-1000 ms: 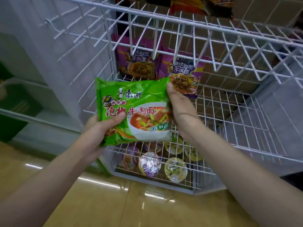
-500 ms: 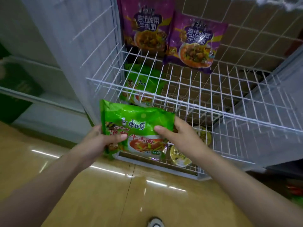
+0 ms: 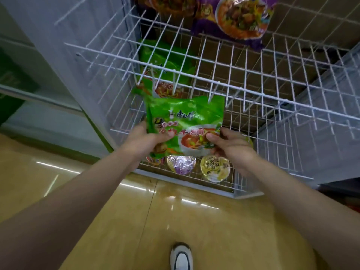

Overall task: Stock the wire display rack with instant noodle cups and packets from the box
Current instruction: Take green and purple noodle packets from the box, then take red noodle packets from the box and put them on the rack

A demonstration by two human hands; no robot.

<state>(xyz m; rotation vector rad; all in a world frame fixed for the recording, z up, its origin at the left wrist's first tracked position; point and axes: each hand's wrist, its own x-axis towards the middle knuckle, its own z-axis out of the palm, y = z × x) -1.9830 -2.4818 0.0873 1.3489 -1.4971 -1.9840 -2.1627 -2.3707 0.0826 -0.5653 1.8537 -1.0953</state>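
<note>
Head view: both hands, left hand (image 3: pixel 145 140) and right hand (image 3: pixel 231 147), pinch the green noodle packet (image 3: pixel 185 121); its top may snag on the wire shelf's front edge (image 3: pixel 214 83).

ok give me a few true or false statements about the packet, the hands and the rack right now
1. Both hands hold the green noodle packet: the left hand at its left edge, the right hand at its right. True.
2. The held packet is purple. False: it is green; the purple packets are on the shelf above.
3. Another green packet already sits at the left, behind the wire shelf front. True.
4. The bottom shelf holds no noodle cups. False: a purple-lidded cup and a yellow-lidded cup stand there.
5. The held packet lies on the floor. False: it is held up in front of the rack.
</note>
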